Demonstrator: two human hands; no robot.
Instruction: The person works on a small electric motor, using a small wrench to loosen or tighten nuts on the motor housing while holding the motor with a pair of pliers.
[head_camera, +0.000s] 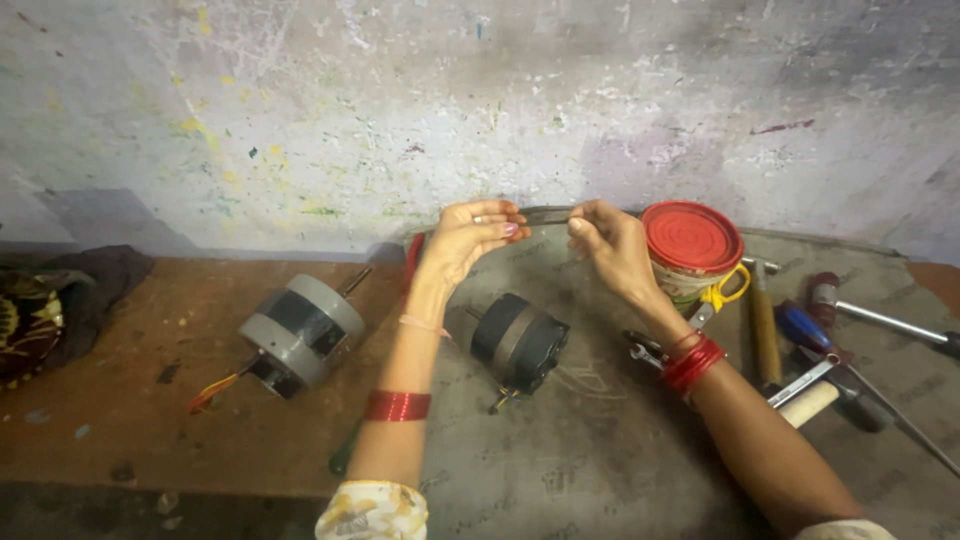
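Being pinched between the fingertips of both raised hands is a thin dark strip (545, 214), stretched level just above a dark cylindrical metal motor (519, 341) lying on the grey mat (600, 440). One end is being grasped by the left hand (470, 240), the other by the right hand (608, 243). Left of the dark motor, a grey-and-black cylindrical motor with orange wires (297, 334) is being left untouched on the brown board (120, 400). Right of the dark motor, a tub with a red round lid (692, 240) and several wooden-handled tools (765, 335) are lying on the mat.
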